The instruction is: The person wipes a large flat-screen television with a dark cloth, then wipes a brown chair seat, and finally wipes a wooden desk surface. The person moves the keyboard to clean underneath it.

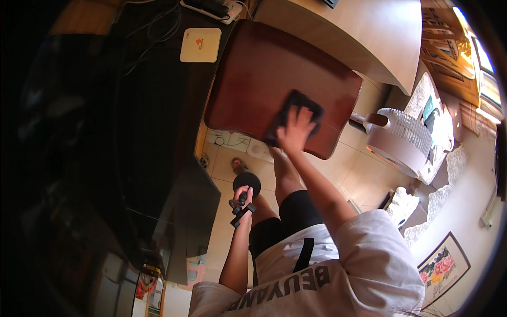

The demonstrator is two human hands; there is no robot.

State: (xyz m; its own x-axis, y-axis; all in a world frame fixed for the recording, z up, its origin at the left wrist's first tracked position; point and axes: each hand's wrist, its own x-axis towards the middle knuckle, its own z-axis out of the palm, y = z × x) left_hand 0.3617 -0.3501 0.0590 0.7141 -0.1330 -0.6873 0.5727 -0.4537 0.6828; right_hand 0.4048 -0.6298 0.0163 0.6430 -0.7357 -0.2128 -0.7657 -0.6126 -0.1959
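My right hand [296,128] presses with spread fingers on a dark cloth [291,103], which lies against the front right part of a reddish-brown wooden board or tabletop [253,71]. The hand and cloth are slightly blurred. Below the board's front edge, my left hand [243,193] is closed on a black stand or holder [239,214] with a round black disc base [252,182] and a clamp-like end. It is held in front of my thigh, apart from the board.
A black glossy cabinet [158,119] runs along the left, with a cream box [201,45], cables and a power strip [216,10] on it. A pale wooden desk [356,27] adjoins behind. A white fan [398,140] stands at the right.
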